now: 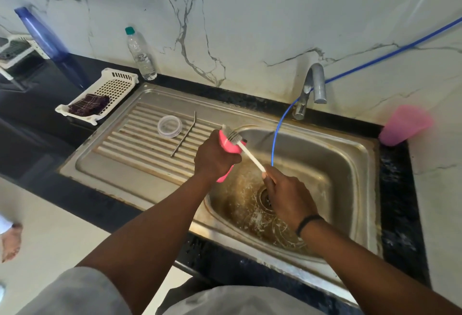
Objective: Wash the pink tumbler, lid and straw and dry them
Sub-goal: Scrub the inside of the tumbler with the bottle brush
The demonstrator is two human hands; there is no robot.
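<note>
My left hand (215, 156) grips the pink tumbler (228, 145) over the left edge of the sink basin (350, 164), its mouth tilted up and away. My right hand (287, 194) holds the white handle of a bottle brush (250, 153); its grey bristles rest at the tumbler's mouth. The clear lid (169, 126) lies flat on the ribbed drainboard (140, 149). Beside the lid, on its right, lies the metal straw (186, 132), bent at its far end.
A tap (312, 87) stands behind the basin, with a thin blue hose (277, 134) hanging into it. A pink cup (405, 124) sits upside down at the right. A white basket (100, 94) with a dark cloth, a clear water bottle (140, 54) and a blue bottle (50, 44) stand at the left.
</note>
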